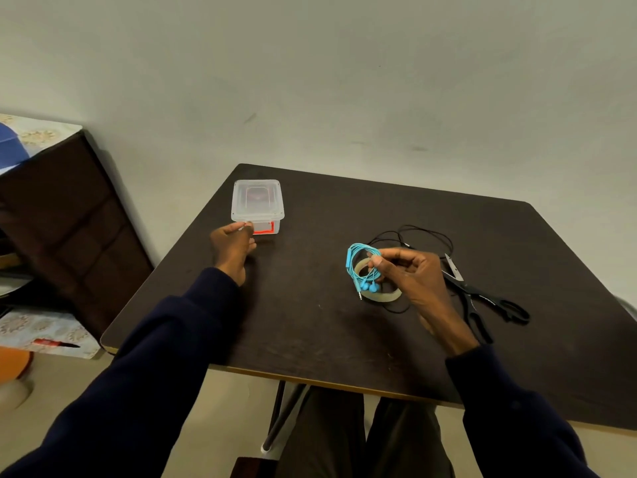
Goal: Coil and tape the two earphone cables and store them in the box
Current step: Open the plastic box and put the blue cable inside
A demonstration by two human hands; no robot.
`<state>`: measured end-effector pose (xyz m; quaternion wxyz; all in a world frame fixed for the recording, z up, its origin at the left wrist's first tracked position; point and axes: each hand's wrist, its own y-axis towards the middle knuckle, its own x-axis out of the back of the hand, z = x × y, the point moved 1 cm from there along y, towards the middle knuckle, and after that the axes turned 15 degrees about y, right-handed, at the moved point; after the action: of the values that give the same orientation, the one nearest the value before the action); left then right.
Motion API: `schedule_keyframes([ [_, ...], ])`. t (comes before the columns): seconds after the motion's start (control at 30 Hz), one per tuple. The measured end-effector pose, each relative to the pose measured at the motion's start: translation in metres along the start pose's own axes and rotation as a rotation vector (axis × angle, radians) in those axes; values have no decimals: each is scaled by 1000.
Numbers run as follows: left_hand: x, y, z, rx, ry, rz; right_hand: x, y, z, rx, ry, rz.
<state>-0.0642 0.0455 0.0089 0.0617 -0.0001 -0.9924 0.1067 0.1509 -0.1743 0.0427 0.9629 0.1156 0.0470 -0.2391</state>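
Coiled blue earphones [362, 267] are pinched in the right hand [410, 274], just over the tape roll [382, 297]. The black earphone cable [427, 235] lies loose behind, with scissors [482, 294] alongside. The left hand [232, 248] pinches the near corner of the lidded clear box [258, 201], far left on the worktop [310, 326].

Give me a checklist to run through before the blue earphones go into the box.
1. Blue earphones coiled: ok, a bundle held in the right grip above the tape roll.
2. Coil taped: cannot tell.
3. Box open: not ok, the lid is on; the left grip holds its near corner.
4. Black earphones coiled: not ok, loose on the table.
5. Scissors at hand: ok, lying beside the right grip.
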Motion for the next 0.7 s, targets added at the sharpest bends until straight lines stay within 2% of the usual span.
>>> schedule_keyframes([
  [0.17, -2, -10, 6, -25, 25, 74, 5, 2, 1, 26, -8, 14],
  [0.7, -47, -85, 15, -181, 283, 532, 29, -9, -10, -24, -2, -56],
])
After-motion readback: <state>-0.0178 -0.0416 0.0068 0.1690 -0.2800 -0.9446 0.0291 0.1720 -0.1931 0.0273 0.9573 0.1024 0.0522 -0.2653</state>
